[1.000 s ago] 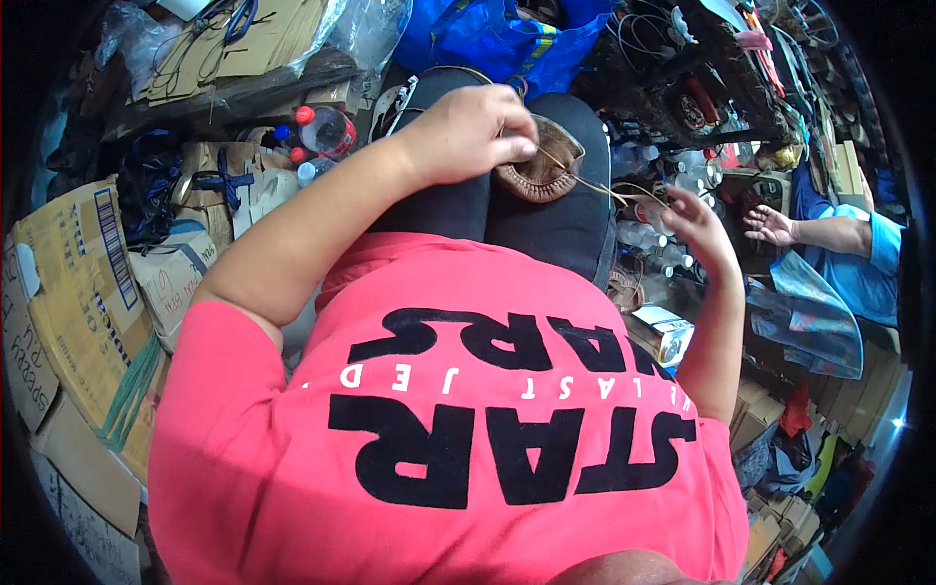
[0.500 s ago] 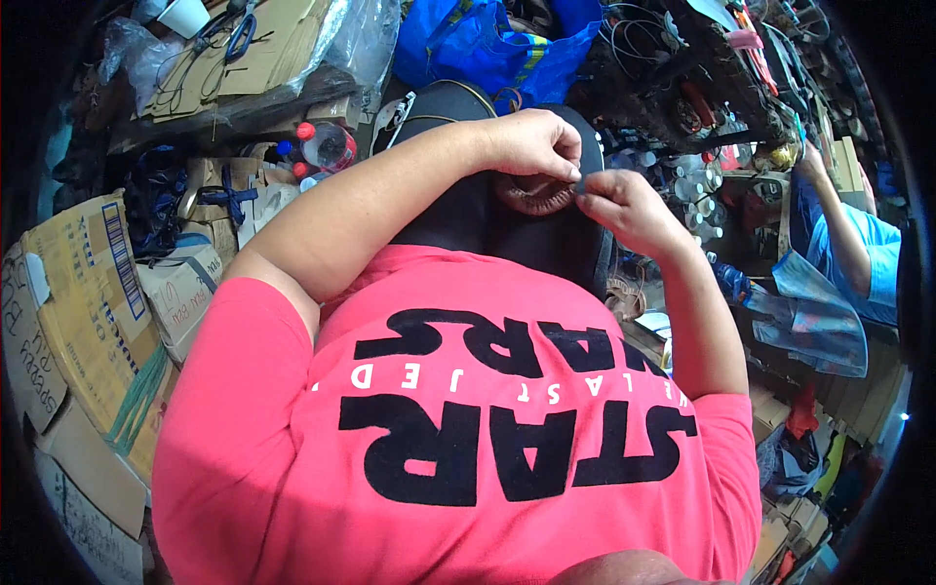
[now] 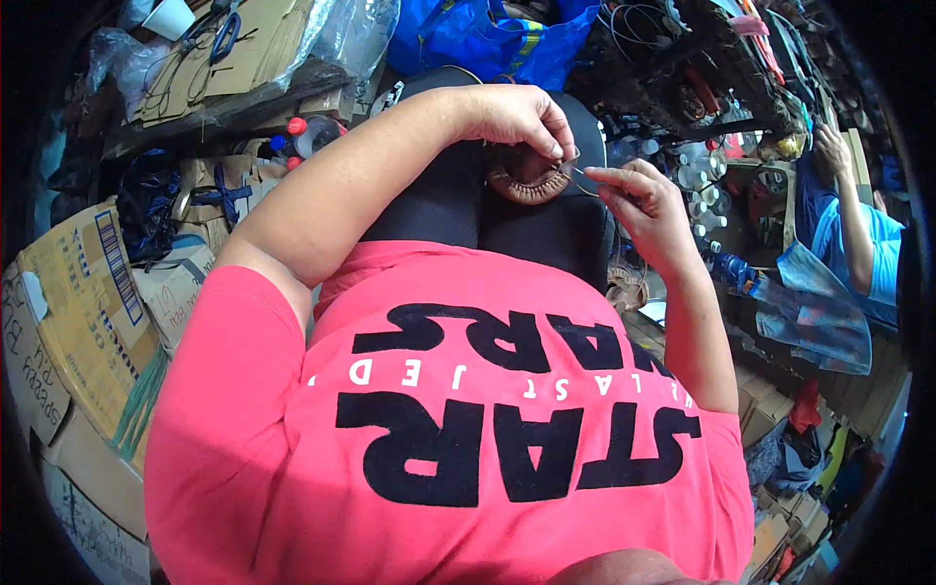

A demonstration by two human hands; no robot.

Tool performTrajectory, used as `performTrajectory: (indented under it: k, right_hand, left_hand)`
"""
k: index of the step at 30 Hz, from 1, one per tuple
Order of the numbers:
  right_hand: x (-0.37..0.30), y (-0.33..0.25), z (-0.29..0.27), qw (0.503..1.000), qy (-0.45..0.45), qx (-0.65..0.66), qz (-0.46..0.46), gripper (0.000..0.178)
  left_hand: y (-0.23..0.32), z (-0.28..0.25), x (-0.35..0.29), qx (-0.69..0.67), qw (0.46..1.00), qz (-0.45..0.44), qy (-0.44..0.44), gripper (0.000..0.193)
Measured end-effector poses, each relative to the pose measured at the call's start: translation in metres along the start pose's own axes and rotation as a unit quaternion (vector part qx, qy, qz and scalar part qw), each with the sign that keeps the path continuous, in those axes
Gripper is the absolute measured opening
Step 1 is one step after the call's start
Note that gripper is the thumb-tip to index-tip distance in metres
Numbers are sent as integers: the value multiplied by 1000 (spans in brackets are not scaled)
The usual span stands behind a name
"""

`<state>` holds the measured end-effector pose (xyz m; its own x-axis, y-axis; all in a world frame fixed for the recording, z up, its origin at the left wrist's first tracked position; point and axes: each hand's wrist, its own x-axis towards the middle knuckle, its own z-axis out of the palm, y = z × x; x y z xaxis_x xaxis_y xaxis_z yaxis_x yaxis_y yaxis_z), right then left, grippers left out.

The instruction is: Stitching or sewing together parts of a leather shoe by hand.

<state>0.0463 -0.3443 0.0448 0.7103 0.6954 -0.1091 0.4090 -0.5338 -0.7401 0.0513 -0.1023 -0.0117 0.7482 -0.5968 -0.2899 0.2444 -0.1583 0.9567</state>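
Observation:
On my dark-clad lap rests a brown leather shoe upper point(image 3: 527, 190) with a row of puckered stitches along its curved rim. My left hand point(image 3: 517, 119) bends over it from above, thumb and fingers pinching its far edge. Just right of the rim, my right hand point(image 3: 642, 200) pinches a thin, light needle point(image 3: 579, 170) between thumb and forefinger, apart from the leather. Any thread is too fine to make out clearly.
A blue bag point(image 3: 497, 44) stands beyond my knees. Cardboard boxes point(image 3: 93, 283) crowd the left, with bottles point(image 3: 310, 135) nearby. Several clear bottles point(image 3: 707, 195) lie to the right. Further right, another person's arm point(image 3: 853, 214) reaches up beside a cluttered rack.
My right hand has moved slightly right, away from the shoe upper, and its fingers have opened out, showing the needle. The other person's hand at the right has risen.

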Motion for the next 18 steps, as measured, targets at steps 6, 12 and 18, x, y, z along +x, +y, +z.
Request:
performTrajectory:
  k: [6, 12, 18]
  right_hand:
    - [11, -2, -1, 999, -27, -22, 8, 19]
    - [14, -16, -5, 997, -31, -72, 22, 17]
    - [14, -24, -1, 992, -22, -126, 13, 17]
  left_hand:
    - [1, -3, 0, 3, 998, -55, -14, 26]
    - [3, -2, 3, 8, 998, -63, -15, 26]
    - [5, -2, 2, -2, 997, -69, -21, 25]
